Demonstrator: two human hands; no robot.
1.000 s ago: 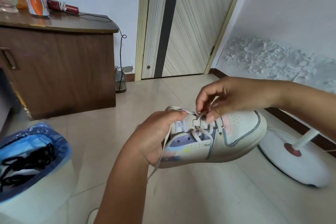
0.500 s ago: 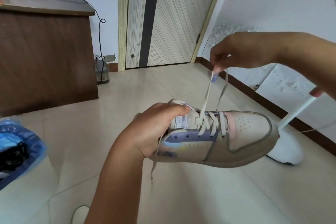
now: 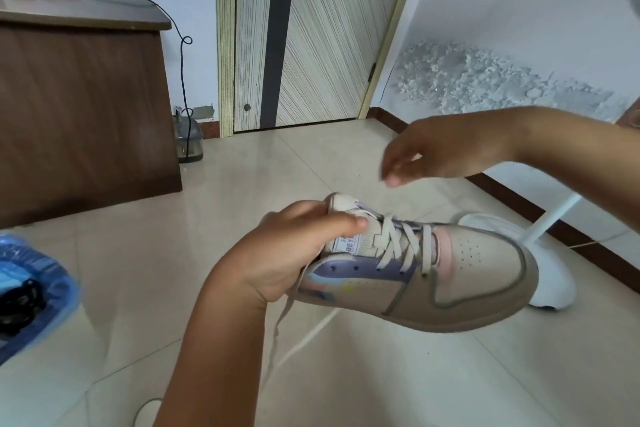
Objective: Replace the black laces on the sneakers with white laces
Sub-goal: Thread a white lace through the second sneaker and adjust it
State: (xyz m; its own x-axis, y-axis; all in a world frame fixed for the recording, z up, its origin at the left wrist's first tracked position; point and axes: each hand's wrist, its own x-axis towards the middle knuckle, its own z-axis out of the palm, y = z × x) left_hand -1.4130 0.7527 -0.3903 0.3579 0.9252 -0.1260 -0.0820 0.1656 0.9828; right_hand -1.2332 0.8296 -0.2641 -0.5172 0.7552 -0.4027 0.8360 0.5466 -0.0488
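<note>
Brown wooden cabinet (image 3: 83, 114) at left, striped door (image 3: 311, 31) behind, tiled floor (image 3: 145, 270) under everything. White fan base (image 3: 550, 274) sits on the floor at right, partly behind the shoe. Blue plastic bag (image 3: 38, 291) at the left edge, black laces (image 3: 20, 302) lying on it. Small grey jar-like thing (image 3: 188, 140) by the cabinet foot, black cable hanging over it.

Sneaker (image 3: 415, 274) is in the air at frame centre, toe pointing right and tipped slightly down, side facing me. My left hand (image 3: 291, 260) grips it at the heel and collar, thumb lying over the tongue label. White lace (image 3: 401, 243) is crossed through the lower eyelets; upper eyelets on the purple panel look unthreaded. One loose lace end hangs down below my left hand, another trails under the sole, blurred.

My right hand (image 3: 436, 152) hovers above the laced part, apart from the shoe, fingers loosely bent downward, holding nothing.
</note>
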